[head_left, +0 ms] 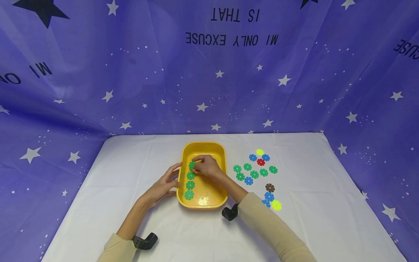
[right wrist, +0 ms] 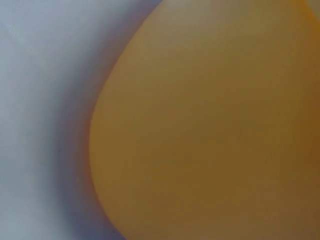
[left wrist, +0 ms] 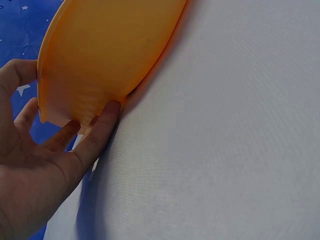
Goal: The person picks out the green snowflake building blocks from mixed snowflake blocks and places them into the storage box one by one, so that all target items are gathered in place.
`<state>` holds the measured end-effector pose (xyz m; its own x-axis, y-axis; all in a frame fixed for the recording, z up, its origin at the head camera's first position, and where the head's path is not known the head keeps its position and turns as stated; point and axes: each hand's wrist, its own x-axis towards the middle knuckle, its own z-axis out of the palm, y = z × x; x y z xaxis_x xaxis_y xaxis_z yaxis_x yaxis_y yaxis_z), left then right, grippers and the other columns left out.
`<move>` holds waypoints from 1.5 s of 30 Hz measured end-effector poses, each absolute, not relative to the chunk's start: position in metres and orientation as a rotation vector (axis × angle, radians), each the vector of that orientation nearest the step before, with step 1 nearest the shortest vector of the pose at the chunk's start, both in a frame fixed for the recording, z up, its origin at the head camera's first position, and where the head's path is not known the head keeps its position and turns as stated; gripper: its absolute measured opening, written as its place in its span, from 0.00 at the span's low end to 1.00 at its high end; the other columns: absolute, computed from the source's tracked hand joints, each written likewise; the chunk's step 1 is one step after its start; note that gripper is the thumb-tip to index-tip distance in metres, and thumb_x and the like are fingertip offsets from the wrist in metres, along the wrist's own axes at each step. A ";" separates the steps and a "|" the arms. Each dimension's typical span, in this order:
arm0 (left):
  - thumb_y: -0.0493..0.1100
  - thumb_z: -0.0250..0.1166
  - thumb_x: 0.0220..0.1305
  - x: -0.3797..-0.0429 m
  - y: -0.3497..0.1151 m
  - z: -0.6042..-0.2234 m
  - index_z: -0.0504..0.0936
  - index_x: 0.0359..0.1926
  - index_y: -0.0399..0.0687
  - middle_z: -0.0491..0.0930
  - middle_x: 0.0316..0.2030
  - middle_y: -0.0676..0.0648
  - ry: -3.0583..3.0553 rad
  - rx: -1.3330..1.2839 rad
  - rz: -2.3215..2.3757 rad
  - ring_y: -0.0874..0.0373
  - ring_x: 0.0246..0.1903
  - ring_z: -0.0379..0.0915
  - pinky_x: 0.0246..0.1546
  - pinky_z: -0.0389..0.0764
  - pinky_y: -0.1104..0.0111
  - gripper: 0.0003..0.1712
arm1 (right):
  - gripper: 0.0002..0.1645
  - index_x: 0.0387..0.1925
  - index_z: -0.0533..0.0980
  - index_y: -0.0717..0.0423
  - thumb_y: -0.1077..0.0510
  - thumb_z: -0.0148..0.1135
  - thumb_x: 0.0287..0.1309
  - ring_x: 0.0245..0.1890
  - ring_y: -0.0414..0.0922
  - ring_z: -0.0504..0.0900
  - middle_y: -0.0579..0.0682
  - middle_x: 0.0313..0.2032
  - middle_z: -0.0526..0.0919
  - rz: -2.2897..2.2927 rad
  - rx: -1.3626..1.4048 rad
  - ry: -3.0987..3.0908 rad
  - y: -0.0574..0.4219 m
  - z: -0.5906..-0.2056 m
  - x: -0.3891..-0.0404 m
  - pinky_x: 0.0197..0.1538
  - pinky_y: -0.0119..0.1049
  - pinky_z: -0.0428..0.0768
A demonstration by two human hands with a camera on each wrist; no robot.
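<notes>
A yellow plastic tray [head_left: 209,189] stands on the table, with several green notched plastic discs [head_left: 190,185] in a column along its left side. The right hand [head_left: 207,166] reaches into the tray and pinches the uppermost green disc [head_left: 191,165], which its fingers partly cover. On the tray's left side, the left hand [head_left: 163,187] holds the wall. Its fingertips reach the rim, while in the left wrist view the thumb [left wrist: 102,127] lies low against the outer wall. A blurred stretch of yellow tray [right wrist: 200,130] fills most of the right wrist view; no fingers show there.
Right of the tray, loose notched discs lie on the white tablecloth [head_left: 324,218]: several green discs [head_left: 254,174], blue discs [head_left: 248,181], a red disc [head_left: 260,162], a brown disc [head_left: 270,187] and two yellow discs [head_left: 276,205]. A purple star-printed curtain [head_left: 203,87] borders the table.
</notes>
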<state>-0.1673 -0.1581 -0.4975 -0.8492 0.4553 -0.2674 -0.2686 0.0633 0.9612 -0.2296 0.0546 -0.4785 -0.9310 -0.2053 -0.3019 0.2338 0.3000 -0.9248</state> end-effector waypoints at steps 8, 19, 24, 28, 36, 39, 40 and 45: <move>0.37 0.58 0.66 -0.167 -0.158 -0.497 0.50 0.78 0.64 0.43 0.77 0.41 1.837 0.179 1.834 0.37 0.71 0.54 0.57 0.77 0.49 0.45 | 0.20 0.56 0.78 0.65 0.68 0.61 0.63 0.31 0.47 0.87 0.56 0.30 0.86 -1.684 0.030 2.223 0.055 -0.483 -0.231 0.36 0.34 0.85; 0.36 0.57 0.66 -0.168 -0.158 -0.497 0.49 0.78 0.63 0.43 0.77 0.40 1.834 0.184 1.837 0.37 0.71 0.53 0.57 0.77 0.49 0.45 | 0.19 0.54 0.79 0.66 0.70 0.62 0.60 0.30 0.48 0.88 0.58 0.30 0.86 -1.672 0.023 2.252 0.054 -0.485 -0.235 0.33 0.34 0.86; 0.36 0.58 0.65 -0.168 -0.158 -0.497 0.49 0.78 0.64 0.44 0.77 0.41 1.838 0.176 1.833 0.38 0.71 0.53 0.56 0.77 0.49 0.45 | 0.19 0.54 0.80 0.65 0.69 0.63 0.61 0.27 0.47 0.87 0.55 0.30 0.85 -1.623 -0.015 2.313 0.053 -0.486 -0.235 0.32 0.33 0.85; 0.36 0.59 0.65 -0.168 -0.158 -0.496 0.51 0.78 0.65 0.44 0.77 0.43 1.839 0.161 1.839 0.39 0.71 0.54 0.55 0.78 0.50 0.45 | 0.19 0.54 0.80 0.65 0.67 0.64 0.61 0.25 0.45 0.86 0.53 0.30 0.85 -1.577 -0.048 2.357 0.051 -0.487 -0.234 0.31 0.32 0.84; 0.36 0.59 0.65 -0.168 -0.158 -0.498 0.50 0.78 0.65 0.43 0.77 0.41 1.833 0.170 1.838 0.38 0.71 0.55 0.55 0.78 0.51 0.46 | 0.19 0.53 0.81 0.62 0.65 0.65 0.60 0.20 0.42 0.81 0.52 0.24 0.85 -1.477 -0.079 2.441 0.051 -0.488 -0.234 0.25 0.29 0.77; 0.37 0.59 0.65 -0.168 -0.158 -0.497 0.50 0.78 0.64 0.42 0.77 0.40 1.837 0.177 1.835 0.37 0.71 0.53 0.56 0.78 0.50 0.45 | 0.19 0.53 0.82 0.61 0.64 0.65 0.60 0.20 0.41 0.79 0.51 0.23 0.84 -1.434 -0.093 2.470 0.051 -0.488 -0.234 0.24 0.28 0.74; 0.37 0.59 0.65 -0.168 -0.158 -0.497 0.50 0.78 0.64 0.42 0.78 0.40 1.840 0.175 1.835 0.37 0.71 0.52 0.56 0.78 0.50 0.45 | 0.19 0.54 0.82 0.61 0.64 0.65 0.60 0.20 0.41 0.79 0.50 0.23 0.85 -1.424 -0.095 2.476 0.051 -0.488 -0.234 0.24 0.28 0.74; 0.37 0.59 0.65 -0.167 -0.158 -0.497 0.49 0.78 0.64 0.42 0.78 0.40 1.840 0.171 1.832 0.37 0.71 0.53 0.56 0.78 0.50 0.46 | 0.19 0.53 0.82 0.60 0.63 0.65 0.60 0.20 0.41 0.78 0.49 0.23 0.84 -1.397 -0.100 2.496 0.052 -0.485 -0.233 0.24 0.28 0.73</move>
<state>-0.1674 -0.1575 -0.4965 -0.8497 0.4481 -0.2779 -0.2759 0.0713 0.9585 -0.2334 0.0523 -0.4847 -0.9587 -0.1945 -0.2075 0.0752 0.5303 -0.8445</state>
